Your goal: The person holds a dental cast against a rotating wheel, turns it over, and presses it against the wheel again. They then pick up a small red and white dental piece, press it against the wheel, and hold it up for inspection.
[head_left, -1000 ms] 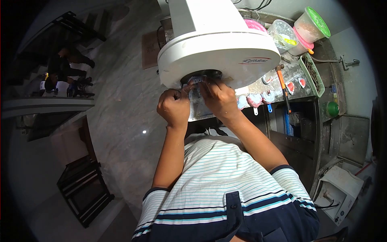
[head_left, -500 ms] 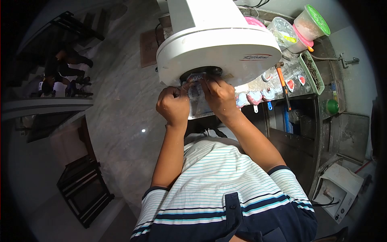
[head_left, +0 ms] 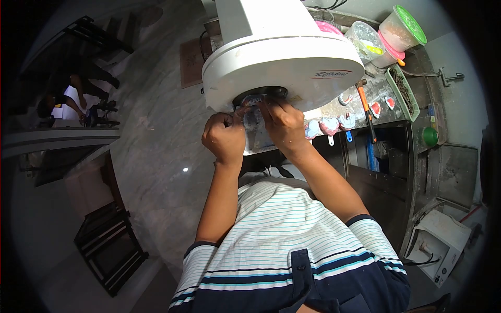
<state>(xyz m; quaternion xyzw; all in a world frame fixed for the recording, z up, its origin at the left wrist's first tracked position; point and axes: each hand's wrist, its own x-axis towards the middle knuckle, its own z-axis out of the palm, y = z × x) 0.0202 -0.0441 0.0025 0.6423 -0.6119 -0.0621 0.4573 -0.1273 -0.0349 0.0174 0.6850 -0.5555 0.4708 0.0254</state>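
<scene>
Both hands work close together beneath a white machine housing point(head_left: 282, 62), at the dark opening in its underside. My left hand point(head_left: 224, 136) has its fingers curled in, and my right hand point(head_left: 286, 125) pinches from the other side. Whatever sits between their fingertips is mostly hidden by the fingers and the housing, so I cannot make out what it is. Some pale lettering shows just behind the fingertips. To the right of my right hand lie several dental impression trays point(head_left: 329, 126) filled with pink and white material, their handles pointing toward me.
On the bench point(head_left: 334, 107) lies a hammer point(head_left: 366, 110) with an orange handle. A green tray point(head_left: 412, 112) holds thin dark pieces. Plastic tubs point(head_left: 365, 39) stand behind. A white box-shaped device point(head_left: 437, 248) is at lower right. Another person point(head_left: 78, 96) is at far left.
My hands stay in almost the same place under the housing. At far left, the other person has shifted, and their arms now show beside a bright white patch.
</scene>
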